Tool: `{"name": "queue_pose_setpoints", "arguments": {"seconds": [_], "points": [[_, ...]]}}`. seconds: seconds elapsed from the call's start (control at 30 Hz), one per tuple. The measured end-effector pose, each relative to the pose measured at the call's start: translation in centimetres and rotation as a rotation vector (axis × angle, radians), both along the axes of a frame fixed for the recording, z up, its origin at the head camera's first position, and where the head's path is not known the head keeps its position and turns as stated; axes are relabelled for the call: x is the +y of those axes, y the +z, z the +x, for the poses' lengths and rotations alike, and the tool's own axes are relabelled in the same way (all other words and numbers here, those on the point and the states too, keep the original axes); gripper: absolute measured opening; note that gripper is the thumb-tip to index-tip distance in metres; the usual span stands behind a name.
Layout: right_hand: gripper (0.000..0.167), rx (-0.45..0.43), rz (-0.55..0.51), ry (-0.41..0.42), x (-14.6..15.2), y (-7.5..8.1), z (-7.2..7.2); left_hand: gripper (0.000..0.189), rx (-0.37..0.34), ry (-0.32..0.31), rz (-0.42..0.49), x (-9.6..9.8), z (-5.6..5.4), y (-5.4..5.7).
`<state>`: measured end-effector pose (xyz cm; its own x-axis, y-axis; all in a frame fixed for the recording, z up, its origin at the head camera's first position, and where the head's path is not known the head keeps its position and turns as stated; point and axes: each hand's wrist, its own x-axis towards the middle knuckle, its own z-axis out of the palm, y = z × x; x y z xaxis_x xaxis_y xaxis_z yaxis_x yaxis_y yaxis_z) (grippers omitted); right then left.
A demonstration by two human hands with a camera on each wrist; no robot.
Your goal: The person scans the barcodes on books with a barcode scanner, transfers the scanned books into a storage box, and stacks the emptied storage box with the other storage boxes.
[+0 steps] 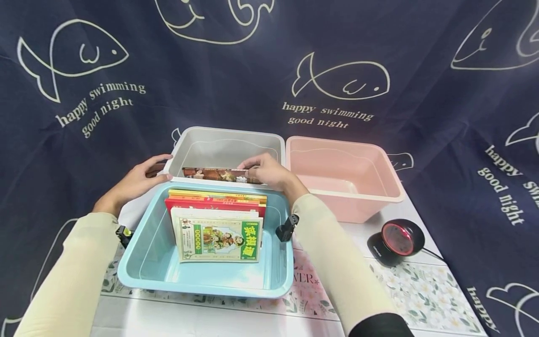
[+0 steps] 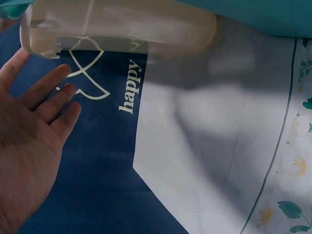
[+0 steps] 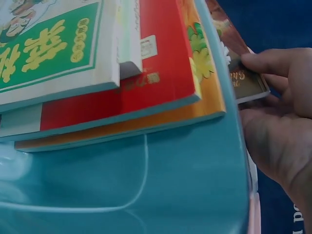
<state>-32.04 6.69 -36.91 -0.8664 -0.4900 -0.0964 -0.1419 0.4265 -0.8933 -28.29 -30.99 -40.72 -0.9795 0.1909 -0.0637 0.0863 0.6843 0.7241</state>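
Note:
My right hand [image 1: 271,172] grips the right end of a thin brown book [image 1: 214,174] just inside the front wall of the grey bin [image 1: 231,135]. Seen from the right wrist, the thumb lies on the cover of the brown book [image 3: 246,80]. At the grey bin's left front corner, my left hand [image 1: 136,182] touches the rim with its fingers extended; the left wrist view shows the left hand [image 2: 34,126] with its palm exposed. In front, a blue bin [image 1: 206,291] holds several upright books, including a green-and-cream one [image 1: 219,241] and a red one [image 1: 170,205].
A pink bin [image 1: 362,199] stands right of the grey one. Farther right is a small black device with a red-lit round face [image 1: 397,238], its cable trailing off. A dark fish-printed cloth [image 1: 236,89] hangs behind the table.

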Motion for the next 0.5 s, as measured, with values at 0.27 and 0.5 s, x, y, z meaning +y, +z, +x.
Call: {"name": "queue_pose_setpoints", "arguments": {"seconds": [0.27, 0.5], "points": [[0.027, -0.116, 0.035, 0.079, -0.04, -0.44, -0.2, 0.077, -0.012, -0.001, 0.018, 0.05, 0.19, 0.06], [0.027, -0.192, 0.066, 0.115, 0.09, -0.31, -0.5, 0.076, -0.009, 0.0, 0.029, 0.01, 0.28, 0.13]]}}
